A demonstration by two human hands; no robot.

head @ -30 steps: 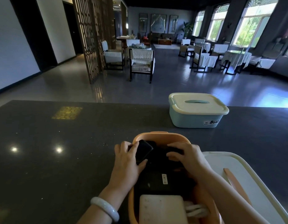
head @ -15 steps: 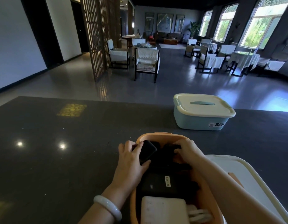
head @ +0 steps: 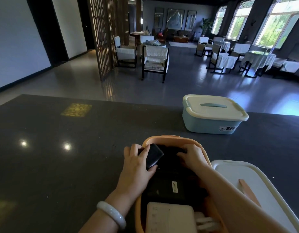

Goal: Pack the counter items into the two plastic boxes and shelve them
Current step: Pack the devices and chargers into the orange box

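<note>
Blue box [head: 212, 122] at two o'clock on the dark counter [head: 61, 165], cream lid seated on it, well apart from the hands; judged packed and closed, though its contents are hidden; orange box [head: 162, 139] at six o'clock, open, filling up; inside it a white flat device [head: 168, 217] nearest the person with pale cable just beside it, a black labelled unit [head: 167, 189] in the middle, more dark items at the far end, too dim to name; left hand [head: 137, 167] over the box's ten-o'clock rim, thumb and fingers gripping a small black rounded device [head: 153, 158], tilted, partly within the box; right hand [head: 192, 157] fingers curled down onto the dark items at the far end, whether clasping or merely pressing I cannot tell; orange box's lid [head: 237, 179] lies off, on the counter at four o'clock, touching the box's side; judged left: seat the black device, lid on, shelve both boxes; no shelf in view.
</note>
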